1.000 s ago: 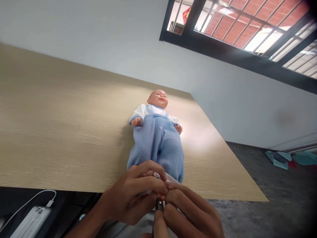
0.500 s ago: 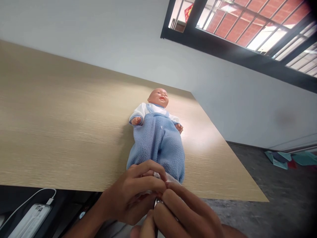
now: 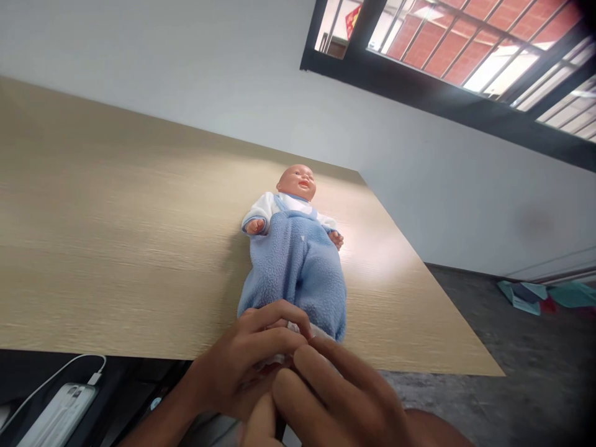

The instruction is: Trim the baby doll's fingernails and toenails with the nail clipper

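Observation:
A baby doll (image 3: 298,261) lies on its back on the table, head away from me, in fuzzy blue overalls and a white top. My left hand (image 3: 261,354) curls its fingers round the doll's foot end, where a little white cloth (image 3: 321,332) shows. Against it, my right hand (image 3: 335,397) is closed, fingertips bent inward. A dark sliver of a small metal tool (image 3: 280,427) shows between the right fingers; the rest is covered. Exactly what the fingertips press on is hidden.
The wooden table (image 3: 116,236) ends in a near edge under my wrists and a slanting right edge. At lower left lies a white power bank (image 3: 58,413) with a cable (image 3: 60,366). A barred window (image 3: 447,49) is above.
My right hand has shifted slightly left and up, and its fingers now cover the shiny metal part that showed before. The left hand and the doll are nearly unmoved.

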A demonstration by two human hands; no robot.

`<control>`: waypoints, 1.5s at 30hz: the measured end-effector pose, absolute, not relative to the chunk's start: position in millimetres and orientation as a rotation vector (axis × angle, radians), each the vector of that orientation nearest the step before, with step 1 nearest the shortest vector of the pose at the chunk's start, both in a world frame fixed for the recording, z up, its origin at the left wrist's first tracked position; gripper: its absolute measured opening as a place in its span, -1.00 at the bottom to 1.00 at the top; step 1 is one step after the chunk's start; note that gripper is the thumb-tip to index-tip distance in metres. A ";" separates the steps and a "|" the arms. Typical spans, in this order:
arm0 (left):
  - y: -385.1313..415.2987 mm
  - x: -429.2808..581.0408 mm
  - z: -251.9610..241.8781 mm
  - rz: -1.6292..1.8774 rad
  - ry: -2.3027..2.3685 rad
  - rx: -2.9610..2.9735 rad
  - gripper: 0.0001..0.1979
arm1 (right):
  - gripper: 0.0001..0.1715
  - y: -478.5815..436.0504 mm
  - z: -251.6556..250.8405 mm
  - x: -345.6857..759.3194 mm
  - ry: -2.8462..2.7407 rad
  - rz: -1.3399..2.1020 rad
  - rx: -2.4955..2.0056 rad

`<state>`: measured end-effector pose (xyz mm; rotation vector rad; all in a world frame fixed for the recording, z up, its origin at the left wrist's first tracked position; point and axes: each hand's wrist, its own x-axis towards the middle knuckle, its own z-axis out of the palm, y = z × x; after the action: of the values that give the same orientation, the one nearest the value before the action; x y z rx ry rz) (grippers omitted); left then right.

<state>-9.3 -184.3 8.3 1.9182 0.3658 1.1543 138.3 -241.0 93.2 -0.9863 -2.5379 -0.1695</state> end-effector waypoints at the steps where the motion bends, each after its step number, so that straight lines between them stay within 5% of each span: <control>1: -184.4 -8.9 8.5 1.168 0.365 1.898 -0.89 | -0.75 -238.4 95.1 140.4 -2.496 -0.082 -0.985; 3: -184.3 -7.6 9.2 1.201 0.343 1.852 -0.89 | -0.87 -231.6 98.4 147.3 -2.385 0.115 -0.968; 7: -182.8 -5.6 11.7 1.253 0.271 1.787 -0.81 | -0.61 -221.3 94.8 163.8 -2.031 0.448 -1.037; 12: -182.1 -6.2 14.6 1.219 0.238 1.711 -0.88 | -0.60 -222.3 80.8 166.9 -1.797 0.737 -0.983; 28: -183.2 -6.1 11.3 1.220 0.268 1.702 -0.95 | -0.75 -216.3 91.4 161.9 -1.985 0.636 -1.061; 34: -184.1 -5.5 11.2 1.237 0.301 1.699 -0.80 | -0.67 -206.8 105.5 151.9 -2.087 0.755 -1.148; 45: -183.0 -5.1 14.5 1.220 0.373 1.801 -0.94 | -0.60 -200.8 113.5 145.4 -2.149 0.747 -1.219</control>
<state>-5.1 -183.0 14.5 1.8011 0.3729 1.2204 145.4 -200.8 113.5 -1.2190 -2.1486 0.7473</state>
